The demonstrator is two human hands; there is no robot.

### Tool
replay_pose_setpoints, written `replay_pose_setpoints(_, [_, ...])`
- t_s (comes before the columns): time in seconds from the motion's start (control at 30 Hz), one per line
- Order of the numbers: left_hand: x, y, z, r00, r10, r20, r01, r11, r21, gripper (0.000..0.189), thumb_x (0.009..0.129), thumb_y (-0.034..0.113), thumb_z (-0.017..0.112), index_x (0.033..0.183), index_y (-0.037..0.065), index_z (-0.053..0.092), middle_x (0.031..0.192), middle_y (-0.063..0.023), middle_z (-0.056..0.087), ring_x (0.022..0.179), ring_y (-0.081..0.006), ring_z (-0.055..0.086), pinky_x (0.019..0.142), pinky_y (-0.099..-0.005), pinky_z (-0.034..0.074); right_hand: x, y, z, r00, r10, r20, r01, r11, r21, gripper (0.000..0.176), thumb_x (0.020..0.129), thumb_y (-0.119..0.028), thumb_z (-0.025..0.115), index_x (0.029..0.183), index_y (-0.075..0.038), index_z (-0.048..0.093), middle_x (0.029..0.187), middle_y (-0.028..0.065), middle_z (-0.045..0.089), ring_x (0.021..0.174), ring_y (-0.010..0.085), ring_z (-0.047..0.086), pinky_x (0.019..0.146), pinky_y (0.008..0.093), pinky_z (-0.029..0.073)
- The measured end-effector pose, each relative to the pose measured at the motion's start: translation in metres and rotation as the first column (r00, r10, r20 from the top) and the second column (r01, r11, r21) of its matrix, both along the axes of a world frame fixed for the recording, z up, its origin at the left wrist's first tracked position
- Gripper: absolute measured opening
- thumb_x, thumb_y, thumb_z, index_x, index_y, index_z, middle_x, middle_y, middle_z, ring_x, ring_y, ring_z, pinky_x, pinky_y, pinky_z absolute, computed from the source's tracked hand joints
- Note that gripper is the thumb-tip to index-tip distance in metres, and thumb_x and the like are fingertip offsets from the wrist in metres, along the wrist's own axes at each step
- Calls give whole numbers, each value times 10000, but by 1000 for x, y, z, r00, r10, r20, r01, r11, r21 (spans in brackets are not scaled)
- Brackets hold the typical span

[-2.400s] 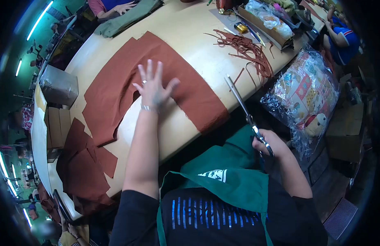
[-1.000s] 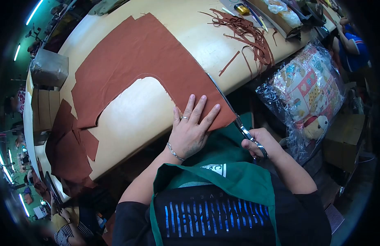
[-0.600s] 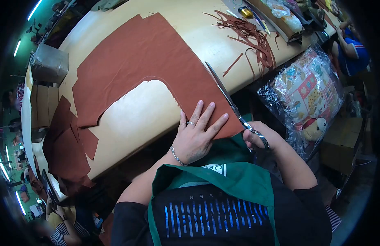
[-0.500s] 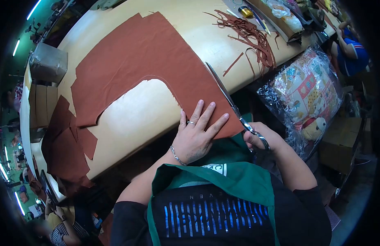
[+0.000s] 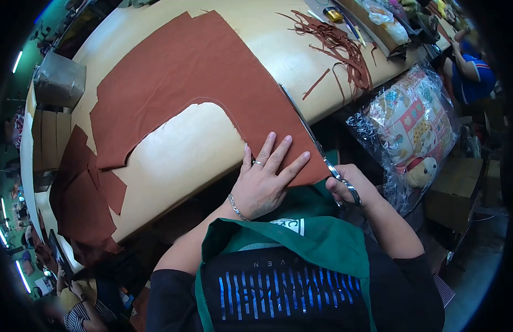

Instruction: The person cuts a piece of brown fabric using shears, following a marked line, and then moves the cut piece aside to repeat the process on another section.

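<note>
A large piece of rust-brown fabric (image 5: 173, 77) with a curved cut-out lies on the pale table (image 5: 190, 138), its near right corner reaching past the table edge. My left hand (image 5: 265, 180) presses flat on that corner, fingers spread, a ring and a bracelet on it. Long metal scissors (image 5: 317, 145) lie along the fabric's right edge, and my right hand (image 5: 353, 185) is closed round their handles. The blades look nearly together, pointing away from me; part of the lower blade is hidden by the cloth.
Thin fabric strips (image 5: 345, 52) are heaped at the far right of the table. More brown fabric pieces (image 5: 82, 193) hang at the left edge. A plastic-wrapped patterned bundle (image 5: 414, 122) stands at right, near a cardboard box (image 5: 453, 193). Other people sit at far left and right.
The scissor blades have closed further along the fabric edge. The view has shifted slightly, moving the table things a little left. My left hand keeps its place on the cloth.
</note>
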State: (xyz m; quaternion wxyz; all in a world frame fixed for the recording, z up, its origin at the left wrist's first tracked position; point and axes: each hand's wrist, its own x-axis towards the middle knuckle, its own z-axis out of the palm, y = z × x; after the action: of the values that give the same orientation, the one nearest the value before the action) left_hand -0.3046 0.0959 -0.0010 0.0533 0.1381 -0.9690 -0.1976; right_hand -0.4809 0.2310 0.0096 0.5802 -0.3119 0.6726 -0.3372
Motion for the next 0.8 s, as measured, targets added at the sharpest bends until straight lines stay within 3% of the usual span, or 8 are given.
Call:
replay_pose_setpoints(0.17, [1,-1,-1,1000,-10,-10,10,1000,11,692,654,51,561,1280,272,363,1369,-105,243,1272,-349,204,903,-634,251,7,3,0,998,-58,2,58,997,49,606,612,-637,607,632,-46,475,472,-9,440,413,79,449,387,218,366])
replay_pose_setpoints(0.53, [8,2,-3,997,-63,-51,65,998,26,646,691,140,610,1278,259,367,1358,-118,262,1267,-350,214,911,-620,255,-5,-21,-2,995,88,-39,-87,996,23,733,624,-760,446,701,-34,510,565,31,491,510,106,505,451,231,405])
replay_pose_setpoints(0.8, [12,0,-5,996,-62,-67,65,997,40,640,693,172,634,1271,272,377,1356,-126,263,1260,-358,228,904,-615,271,1,-18,-4,999,26,-41,-27,999,-19,661,647,-697,520,674,-37,519,526,12,478,487,90,485,428,222,374])
